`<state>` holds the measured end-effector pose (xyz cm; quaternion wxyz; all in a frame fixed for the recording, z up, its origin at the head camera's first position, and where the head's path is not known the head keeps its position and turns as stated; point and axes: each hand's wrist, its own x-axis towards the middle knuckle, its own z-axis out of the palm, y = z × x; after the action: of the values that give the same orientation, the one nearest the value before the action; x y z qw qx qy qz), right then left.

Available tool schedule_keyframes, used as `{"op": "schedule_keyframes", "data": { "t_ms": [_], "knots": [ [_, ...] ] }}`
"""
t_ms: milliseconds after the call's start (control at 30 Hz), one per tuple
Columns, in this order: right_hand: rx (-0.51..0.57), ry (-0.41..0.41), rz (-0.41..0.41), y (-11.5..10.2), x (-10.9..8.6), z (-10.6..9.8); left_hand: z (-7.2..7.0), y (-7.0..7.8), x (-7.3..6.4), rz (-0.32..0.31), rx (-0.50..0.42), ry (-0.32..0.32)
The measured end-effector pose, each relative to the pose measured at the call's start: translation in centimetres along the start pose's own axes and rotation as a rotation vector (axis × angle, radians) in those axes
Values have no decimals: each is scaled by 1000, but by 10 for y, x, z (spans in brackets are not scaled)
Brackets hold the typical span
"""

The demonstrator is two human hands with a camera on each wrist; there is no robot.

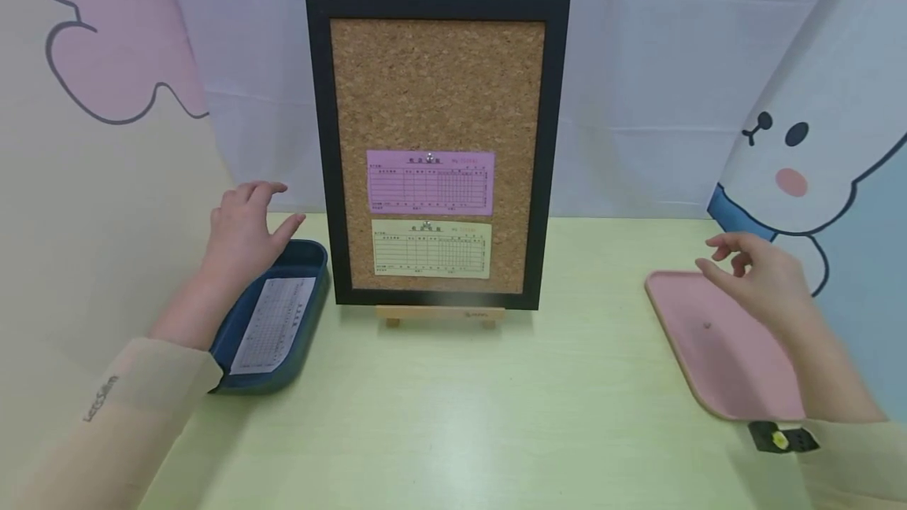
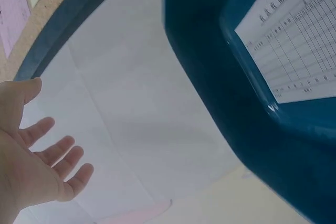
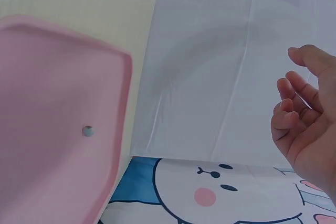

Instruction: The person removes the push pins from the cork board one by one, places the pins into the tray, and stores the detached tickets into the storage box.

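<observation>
My left hand (image 1: 244, 228) hovers above the far end of a dark blue tray (image 1: 312, 337), thumb and fingers spread apart, holding nothing. In that tray lies a white printed form slip (image 1: 275, 325). On the right, my right hand (image 1: 761, 278) is held over a pink tray (image 1: 737, 360), its fingers loosely bent with nothing visible between them. A single small pushpin (image 3: 88, 130) rests in the pink tray. Between the hands stands a black-framed cork board (image 1: 439, 85). A purple form slip (image 1: 430, 187) is pinned on it above a pale yellow form slip (image 1: 431, 250).
A small wooden easel (image 1: 439, 313) supports the board on the pale green table (image 1: 482, 415). A white cloth (image 1: 638, 101) hangs behind, and cartoon-printed panels (image 1: 801, 156) flank both sides. A black wristband (image 1: 782, 437) is on the right wrist.
</observation>
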<state>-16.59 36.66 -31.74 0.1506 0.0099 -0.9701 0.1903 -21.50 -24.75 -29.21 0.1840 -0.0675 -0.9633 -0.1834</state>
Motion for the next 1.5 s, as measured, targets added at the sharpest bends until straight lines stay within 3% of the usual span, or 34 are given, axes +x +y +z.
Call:
{"op": "schedule_keyframes", "data": {
  "t_ms": [233, 533, 700, 833, 967, 1133, 1500],
  "knots": [
    [40, 128, -43, -26, -6, -5, 0, 18, -7, -6, -61, 67],
    [158, 347, -190, -59, -12, -2, 3, 38, -9, 0, -114, 151],
    [238, 399, -233, -81, -15, -1, 4, 49, -10, -8, -166, 150],
    [320, 455, -318, -95, -15, 3, 5, 57, -11, -8, -180, 137],
    [408, 487, -372, -109, -15, 8, 8, 64, -11, 5, -195, 148],
    [493, 499, -377, -126, -17, 15, 12, 70, -9, 31, -213, 196],
    [573, 487, -459, -156, -12, 38, 30, 79, -3, 46, -276, 239]
  ]
}}
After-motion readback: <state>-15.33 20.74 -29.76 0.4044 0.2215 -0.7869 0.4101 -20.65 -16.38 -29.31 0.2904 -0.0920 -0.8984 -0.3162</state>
